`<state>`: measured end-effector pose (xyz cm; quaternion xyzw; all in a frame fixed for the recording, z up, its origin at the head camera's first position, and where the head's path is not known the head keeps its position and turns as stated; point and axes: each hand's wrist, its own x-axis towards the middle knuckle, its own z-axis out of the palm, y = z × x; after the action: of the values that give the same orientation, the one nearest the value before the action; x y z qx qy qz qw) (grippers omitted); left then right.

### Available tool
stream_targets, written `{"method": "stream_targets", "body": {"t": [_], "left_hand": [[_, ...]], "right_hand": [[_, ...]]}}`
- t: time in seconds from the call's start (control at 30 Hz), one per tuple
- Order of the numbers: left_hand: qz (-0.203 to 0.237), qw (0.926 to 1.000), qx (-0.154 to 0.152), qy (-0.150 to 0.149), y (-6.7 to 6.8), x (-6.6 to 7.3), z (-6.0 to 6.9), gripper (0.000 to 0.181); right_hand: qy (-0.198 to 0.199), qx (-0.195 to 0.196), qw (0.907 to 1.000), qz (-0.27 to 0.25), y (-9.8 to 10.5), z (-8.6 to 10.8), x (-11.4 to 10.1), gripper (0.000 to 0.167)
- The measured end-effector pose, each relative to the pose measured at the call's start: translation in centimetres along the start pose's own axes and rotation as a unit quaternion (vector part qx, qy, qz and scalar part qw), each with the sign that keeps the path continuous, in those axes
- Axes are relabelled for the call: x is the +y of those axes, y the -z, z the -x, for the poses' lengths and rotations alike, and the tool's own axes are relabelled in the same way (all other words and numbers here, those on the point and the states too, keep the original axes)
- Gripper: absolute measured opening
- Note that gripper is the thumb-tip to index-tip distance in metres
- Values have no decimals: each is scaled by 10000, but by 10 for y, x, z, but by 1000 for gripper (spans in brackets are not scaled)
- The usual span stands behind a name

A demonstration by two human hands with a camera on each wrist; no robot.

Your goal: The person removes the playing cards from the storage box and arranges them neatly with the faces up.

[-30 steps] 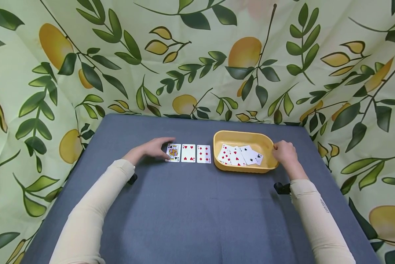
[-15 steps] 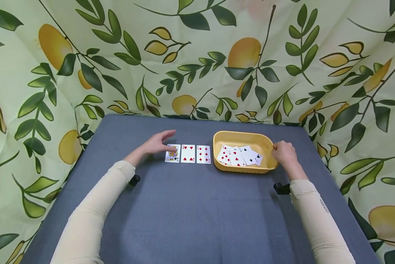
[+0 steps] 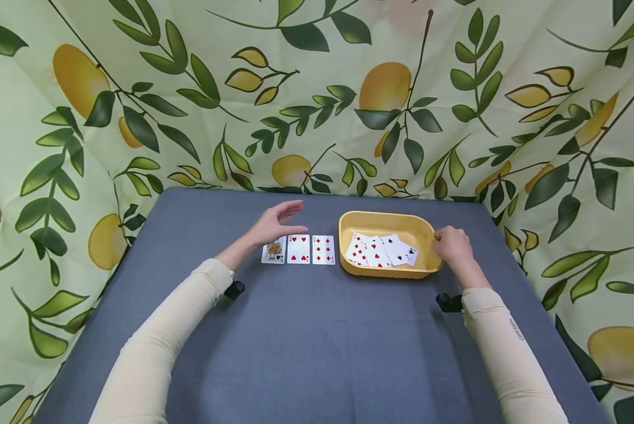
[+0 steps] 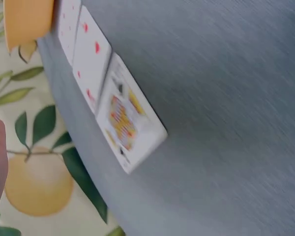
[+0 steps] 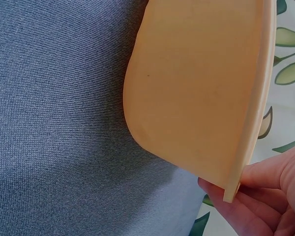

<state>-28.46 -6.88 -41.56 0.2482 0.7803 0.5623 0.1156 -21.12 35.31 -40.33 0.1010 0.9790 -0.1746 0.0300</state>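
My left hand (image 3: 276, 225) hangs in the air with its fingers nearly straight and the thumb spread away, so the grasp is wide and holds nothing; the fingertips point to about 2 o'clock. Its forearm, in a cream sleeve (image 3: 163, 335), comes from 7 o'clock. My right hand (image 3: 454, 247) pinches the rim at the short end of the yellow tub (image 3: 385, 272), thumb on one side and fingers curled on the other, and this forearm comes from 5 o'clock.

The far edge of the table (image 3: 317, 353) is near at 12 o'clock from both hands, with the leaf-and-fruit curtain (image 3: 295, 135) behind it. The right edge is also near, at 3 o'clock from my right hand. The wider room is toward 6 o'clock, where grey-blue cloth stretches between my forearms.

From my left hand, the face card of spades (image 3: 273, 253) lies at 6 o'clock, its upper part hidden by the hand. The four of hearts (image 3: 298, 249) is at 4 to 5 o'clock, and the six of diamonds (image 3: 323, 250) at 4, just beside the tub. The tub stands at 9 o'clock from my right hand; inside it overlap a diamonds card (image 3: 357, 253), a hearts card (image 3: 377, 253) and black-suit cards (image 3: 398, 250).
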Motion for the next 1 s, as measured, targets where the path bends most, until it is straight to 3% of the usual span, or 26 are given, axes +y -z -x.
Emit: {"method": "stream_targets", "body": {"t": [0.2, 0.37, 0.77, 1.0], "left_hand": [[69, 10000, 25, -31, -27, 18, -15, 70], [-25, 9998, -131, -133, -49, 29, -28, 71], [-659, 9950, -661, -349, -89, 47, -50, 73], [-1387, 9845, -959, -488, -116, 47, -66, 75]], "right_hand": [[-25, 24, 10000, 25, 1, 1, 1, 33], [43, 50, 10000, 62, 1, 2, 0, 35], [31, 84, 9999, 84, -1, 1, -2, 33], [-13, 68, 10000, 58, -1, 0, -2, 28]]}}
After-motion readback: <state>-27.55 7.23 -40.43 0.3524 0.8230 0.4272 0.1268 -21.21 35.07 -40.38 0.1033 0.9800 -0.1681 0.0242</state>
